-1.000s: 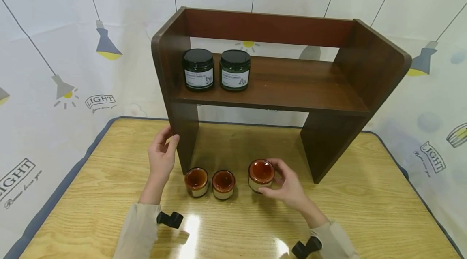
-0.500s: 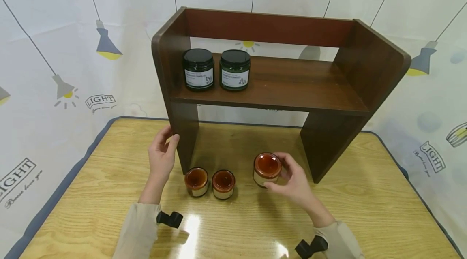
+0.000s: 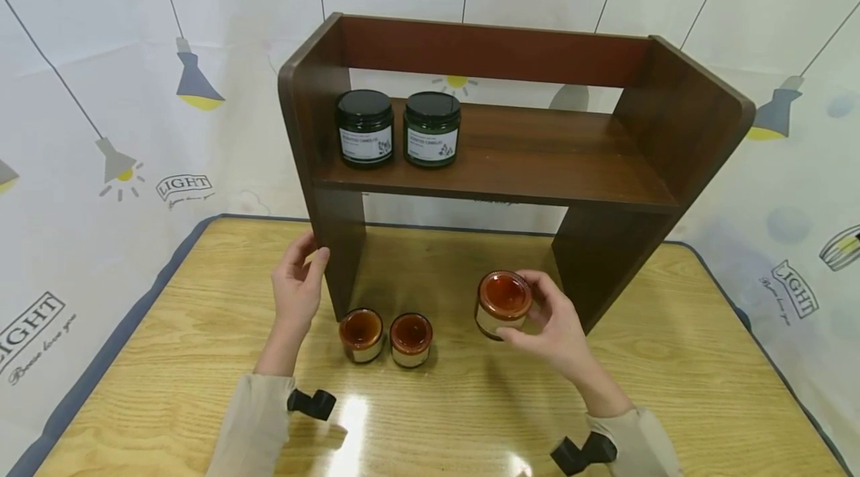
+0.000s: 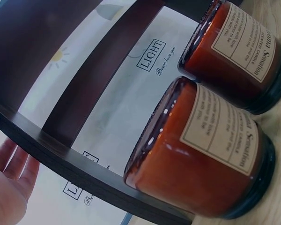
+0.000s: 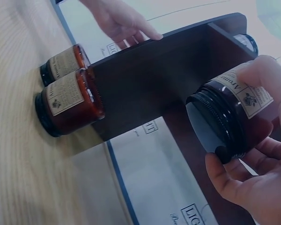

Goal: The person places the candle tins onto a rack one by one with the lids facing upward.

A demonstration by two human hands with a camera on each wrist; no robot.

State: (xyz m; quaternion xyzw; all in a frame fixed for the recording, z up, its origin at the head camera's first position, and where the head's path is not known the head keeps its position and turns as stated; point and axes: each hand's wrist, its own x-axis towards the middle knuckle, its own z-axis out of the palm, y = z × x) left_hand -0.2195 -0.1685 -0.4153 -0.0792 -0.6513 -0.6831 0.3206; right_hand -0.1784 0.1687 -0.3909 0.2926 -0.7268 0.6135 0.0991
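My right hand (image 3: 556, 324) grips an amber glass candle jar (image 3: 504, 305) between thumb and fingers, raised above the table in front of the shelf's lower opening. The jar is upside down, its dark lid (image 5: 208, 124) underneath and a beige label (image 5: 246, 96) round its side. My left hand (image 3: 297, 287) holds the front edge of the dark wooden shelf's left panel (image 3: 339, 253), fingers on the outer side, thumb at the edge. Two similar upturned candle jars, a left one (image 3: 361, 335) and a right one (image 3: 411, 340), stand side by side near that panel's foot.
On the upper board (image 3: 537, 156) stand two dark green candle jars, one at the far left (image 3: 365, 130) and one beside it (image 3: 432, 130). The shelf's right panel (image 3: 598, 268) rises close behind my right hand. A printed white backdrop (image 3: 235, 126) surrounds the wooden table (image 3: 430, 425).
My right hand has lifted the amber candle jar off the table and carried it up and to the right. The left hand and the other jars have stayed in place.
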